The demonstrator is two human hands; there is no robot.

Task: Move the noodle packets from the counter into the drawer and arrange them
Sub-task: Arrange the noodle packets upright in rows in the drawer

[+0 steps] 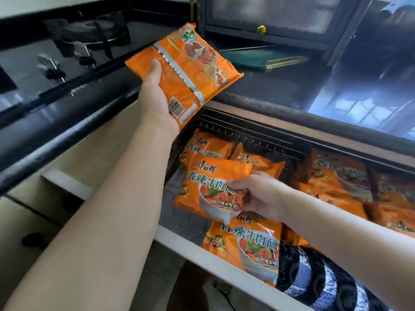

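Black and glossy, the worktop [280, 86] ran across the upper part of the view, with a gas hob [67, 48] set into it at the left and a dark glass-fronted cabinet [265, 16] standing at the back. A green pad [265, 60] lay on the worktop just in front of that cabinet. Below the worktop edge a drawer [202, 245] stood pulled out, its wire rack visible along the back.

The left hand [157, 97] held an orange noodle packet [188, 70] in the air above the worktop edge and the drawer's left rear corner, back side up, the silver seam and barcode showing; the thumb lay on top and the grip was closed around the packet's lower end.

The right hand [258, 194] was inside the drawer, fingers curled round the edge of a second noodle packet [211, 187], front side up and tilted, raised over the packets below.

More orange packets [336, 182] lay flat in the drawer, some overlapping, and one packet [244, 243] rested against the drawer's front wall. A patterned blue-and-black sleeve [314, 279] showed at the lower right.
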